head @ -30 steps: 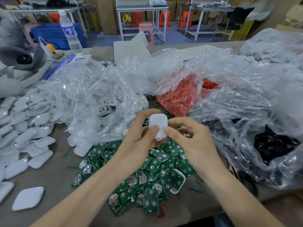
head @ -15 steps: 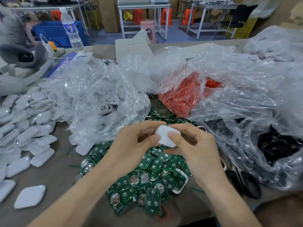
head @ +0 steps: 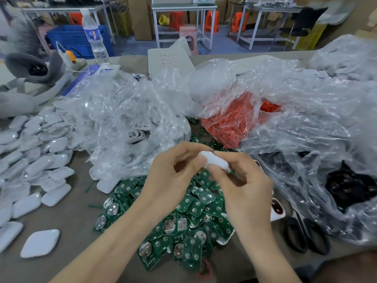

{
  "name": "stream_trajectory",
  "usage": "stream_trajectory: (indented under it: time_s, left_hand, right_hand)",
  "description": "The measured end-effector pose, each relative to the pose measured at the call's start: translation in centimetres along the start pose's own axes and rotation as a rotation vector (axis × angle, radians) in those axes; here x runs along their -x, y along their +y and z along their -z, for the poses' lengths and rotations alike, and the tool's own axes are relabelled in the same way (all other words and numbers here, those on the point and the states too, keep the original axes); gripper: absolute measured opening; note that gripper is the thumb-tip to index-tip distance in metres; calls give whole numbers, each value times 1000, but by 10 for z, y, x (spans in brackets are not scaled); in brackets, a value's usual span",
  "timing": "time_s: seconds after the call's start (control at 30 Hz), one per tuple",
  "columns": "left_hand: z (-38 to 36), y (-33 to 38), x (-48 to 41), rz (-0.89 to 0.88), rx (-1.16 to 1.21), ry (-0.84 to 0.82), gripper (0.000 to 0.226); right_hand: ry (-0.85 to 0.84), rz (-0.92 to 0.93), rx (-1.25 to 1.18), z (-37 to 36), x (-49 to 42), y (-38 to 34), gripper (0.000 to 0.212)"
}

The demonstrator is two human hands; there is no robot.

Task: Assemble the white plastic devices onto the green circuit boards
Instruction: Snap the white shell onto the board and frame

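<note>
Both hands, left [head: 173,176] and right [head: 242,186], pinch a white plastic device [head: 216,162] above green circuit boards [head: 195,221].

casings [head: 30,166] left of circuit boards [head: 183,227], bags [head: 224,111] behind, scissors [head: 306,233] right

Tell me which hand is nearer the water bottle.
Left. The left hand is down and right of the water bottle; the right hand is even farther right, both pinching the white device.

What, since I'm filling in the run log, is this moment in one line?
left hand: pinches white shell | right hand: pinches same shell | held above: green board pile | at left: loose white shells
</note>
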State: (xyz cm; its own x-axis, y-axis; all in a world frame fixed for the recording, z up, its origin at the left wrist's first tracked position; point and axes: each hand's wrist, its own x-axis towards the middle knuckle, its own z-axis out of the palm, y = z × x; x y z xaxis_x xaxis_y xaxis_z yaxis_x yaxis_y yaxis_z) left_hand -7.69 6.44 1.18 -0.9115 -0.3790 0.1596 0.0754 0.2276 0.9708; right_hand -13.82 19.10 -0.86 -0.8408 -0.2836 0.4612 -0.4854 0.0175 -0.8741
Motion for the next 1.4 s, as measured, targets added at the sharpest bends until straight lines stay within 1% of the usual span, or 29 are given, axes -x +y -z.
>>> stream_trajectory:
  time_s: [0.07, 0.1, 0.13, 0.17, 0.2, 0.23, 0.3, 0.33, 0.4, 0.5, 0.63, 0.7, 0.83, 0.9, 1.0, 1.1, 1.2, 1.27, 1.33, 1.4]
  left_hand:
    - [-3, -2, 9, 57, 222, -30, 30]
    - [-6, -3, 13, 95, 337, -34, 36]
    - [-8, -3, 15, 107, 398, -31, 38]
    - [-9, -4, 17, 92, 391, -19, 37]
    - [-11, -3, 18, 68, 345, -3, 34]
    - [-11, -2, 18, 46, 292, 10, 32]
    - [-9, -1, 18, 18, 202, 20, 34]
    - [-8, -1, 18, 13, 164, 22, 36]
    - [-6, -1, 19, 18, 123, 22, 40]
    - [-6, -4, 18, 50, 195, 29, 45]
    - [-12, -8, 18, 102, 302, 48, 35]
    - [-16, -8, 18, 98, 323, 76, 29]
    - [-22, -5, 16, 58, 349, 141, 19]
    - [-23, -2, 14, 30, 346, 149, 16]
    - [-25, -3, 13, 5, 251, 153, 26]
    - [-30, -7, 10, 9, 151, 197, 29]
    - [-27, -8, 11, 9, 75, 132, 30]
    - [-21, -7, 10, 7, 18, 75, 32]
    - [-17, -5, 7, 10, -47, 55, 33]
    - [-17, -4, 5, 13, -80, 37, 31]
  right_hand:
    - [59, 245, 237, 1, 1, 2, 15]
    - [81, 331, 313, 1, 3, 4, 16]
    - [89, 377, 337, 1, 6, 7, 18]
    - [82, 380, 313, 2, 8, 9, 21]
    - [53, 334, 247, 3, 11, 9, 26]
    - [4, 237, 128, 4, 13, 8, 30]
    - [-83, -10, -166, 7, 15, 3, 31]
    - [-95, -119, -272, 8, 14, 1, 29]
    - [-91, -257, -340, 10, 10, -1, 24]
    - [-83, -357, -382, 10, 7, -3, 20]
    - [-49, -501, -466, 5, 8, 0, 21]
    - [-33, -515, -436, 2, 8, 2, 23]
    - [-21, -409, -265, -3, 13, 4, 20]
    - [-41, -387, -267, 1, 11, 5, 22]
    - [-67, -412, -312, 5, 8, 7, 20]
    - [-28, -387, -185, 2, 11, 9, 14]
    - [-64, -412, -227, 6, 9, 9, 8]
    - [-122, -418, -264, 12, 2, 8, 11]
    - [-172, -387, -237, 14, -3, 7, 15]
    - [-203, -338, -158, 12, -4, 6, 19]
